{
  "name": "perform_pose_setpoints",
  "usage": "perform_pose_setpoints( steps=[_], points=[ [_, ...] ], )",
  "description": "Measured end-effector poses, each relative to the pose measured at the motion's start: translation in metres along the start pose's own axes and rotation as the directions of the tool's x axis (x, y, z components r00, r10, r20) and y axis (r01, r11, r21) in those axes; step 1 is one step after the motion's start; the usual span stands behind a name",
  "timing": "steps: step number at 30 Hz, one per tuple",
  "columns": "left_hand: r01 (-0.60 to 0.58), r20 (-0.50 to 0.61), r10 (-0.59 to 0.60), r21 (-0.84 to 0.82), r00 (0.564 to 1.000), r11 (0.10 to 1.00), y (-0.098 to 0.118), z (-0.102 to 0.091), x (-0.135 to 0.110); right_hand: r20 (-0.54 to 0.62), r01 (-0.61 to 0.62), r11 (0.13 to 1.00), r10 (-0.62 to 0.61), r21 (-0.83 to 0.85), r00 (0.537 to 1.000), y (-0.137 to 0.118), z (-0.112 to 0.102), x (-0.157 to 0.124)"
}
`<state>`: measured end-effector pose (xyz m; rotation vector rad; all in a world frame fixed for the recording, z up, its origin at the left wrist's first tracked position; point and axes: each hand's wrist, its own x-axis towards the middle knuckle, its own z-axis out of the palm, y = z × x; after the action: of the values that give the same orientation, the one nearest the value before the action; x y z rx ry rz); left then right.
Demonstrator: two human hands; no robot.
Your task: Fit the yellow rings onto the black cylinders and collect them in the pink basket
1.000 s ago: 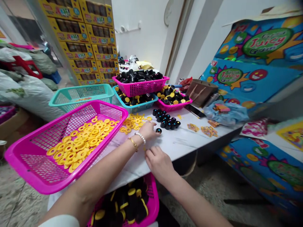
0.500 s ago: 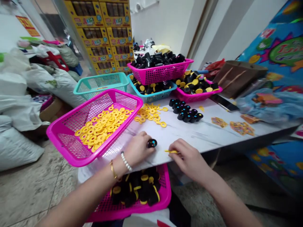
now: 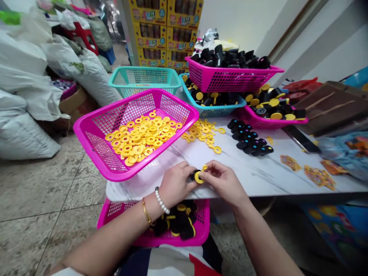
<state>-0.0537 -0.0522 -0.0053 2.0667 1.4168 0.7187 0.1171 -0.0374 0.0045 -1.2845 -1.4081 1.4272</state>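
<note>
My left hand [image 3: 179, 183] is closed around a small black cylinder [image 3: 193, 175], mostly hidden by the fingers. Between the thumb and fingers of my right hand [image 3: 222, 179] is a yellow plastic ring with a tab [image 3: 198, 177], held against the cylinder's end. Whether the ring is seated cannot be made out. Several more yellow rings [image 3: 205, 128] lie loose on the table, and a pile of them fills part of a pink basket [image 3: 103, 170] at the left. Black cylinders with coloured dots [image 3: 249, 138] stand in rows to the right.
A pink basket of black and yellow pieces [image 3: 202, 230] sits below the table edge. Stacked baskets [image 3: 230, 78] of black parts stand at the back, beside a turquoise basket [image 3: 145, 73]. A phone [image 3: 301, 138] and printed wrappers [image 3: 319, 177] lie at the right.
My right hand has moved left with the yellow ring, bringing it against the black cylinder in my left hand. The view has turned left and down.
</note>
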Motion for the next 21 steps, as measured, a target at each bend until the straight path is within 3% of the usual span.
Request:
perform_pose_setpoints(
  steps=[3, 7, 16, 18, 21],
  points=[
    [-0.007, 0.002, 0.007, 0.017, 1.0, 1.0, 0.0, -0.001, 0.0, -0.026, -0.033, 0.997, 0.035, 0.067, 0.999, 0.003, 0.006, 0.006],
    [-0.016, 0.011, 0.016, 0.034, 1.0, 0.999, 0.001, -0.001, -0.001, 0.028, -0.131, 0.972, 0.128, 0.198, 0.991, 0.003, 0.005, 0.01],
    [0.018, 0.005, -0.019, 0.072, 1.0, 0.997, 0.002, -0.004, 0.0, 0.029, -0.114, 0.988, 0.111, 0.108, 0.993, 0.003, 0.008, 0.005],
    [0.035, 0.039, -0.035, -0.009, 0.999, 0.999, 0.003, -0.009, 0.001, 0.038, -0.114, 0.989, 0.111, 0.097, 0.993, 0.002, 0.008, 0.004],
    [0.117, 0.208, -0.053, -0.304, 0.977, 0.945, 0.002, -0.015, 0.003, 0.056, -0.123, 0.99, 0.12, 0.063, 0.991, 0.0, 0.009, 0.003]
  ],
)
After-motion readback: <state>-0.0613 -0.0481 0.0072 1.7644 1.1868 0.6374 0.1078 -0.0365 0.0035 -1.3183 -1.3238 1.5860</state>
